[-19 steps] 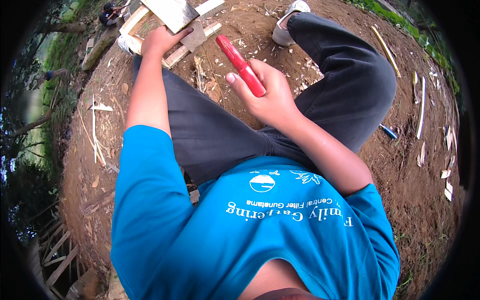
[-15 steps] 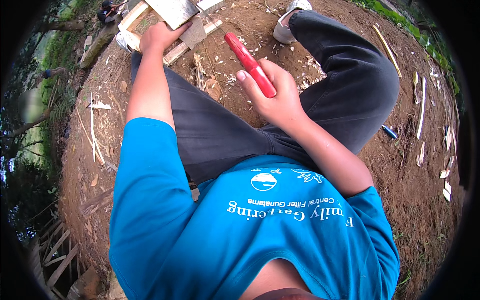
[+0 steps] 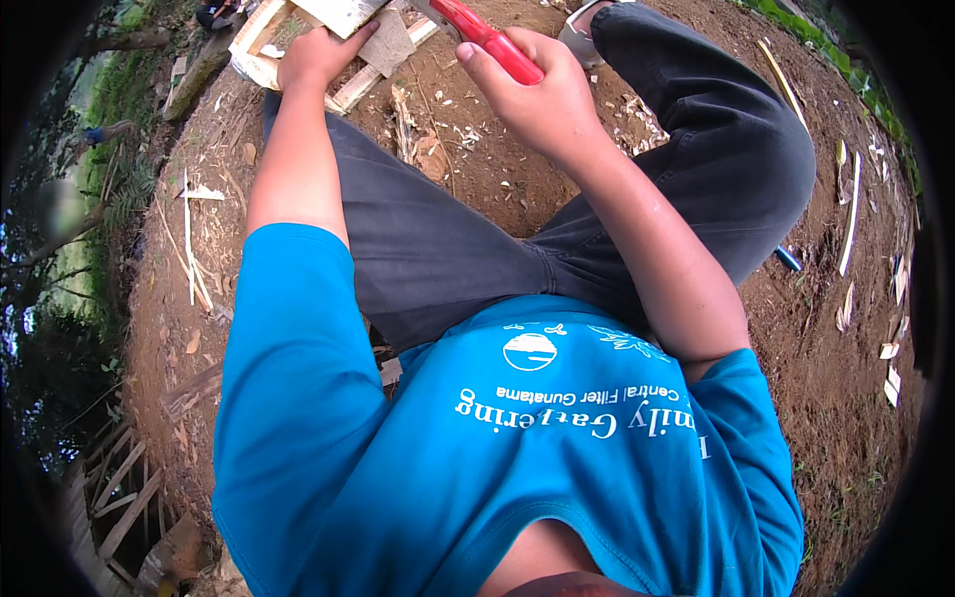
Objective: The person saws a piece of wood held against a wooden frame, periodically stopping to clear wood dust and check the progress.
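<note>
My right hand (image 3: 547, 95) is closed around the red handle of a tool (image 3: 502, 55), in front of my bent right leg. A bit of its metal part shows at the upper edge, and the rest is out of view, so I cannot tell its exact kind. At the upper left, my left hand (image 3: 316, 60) grips a pale flat board (image 3: 340, 14), its thumb stretched toward the right. Beside that hand is a wooden frame (image 3: 257, 45). A greyish flat piece (image 3: 386, 48) lies just right of the thumb.
Wood shavings and chips (image 3: 468, 139) are scattered over the brown soil between my legs. A blue object (image 3: 788, 259) lies beyond my right knee. Thin wood strips (image 3: 852, 214) lie at the right. A log (image 3: 199, 75) and plants are at the left.
My right hand has moved up and slightly right with the red-handled tool, whose far end has left the view. My left hand stays on the board, nearly in place.
</note>
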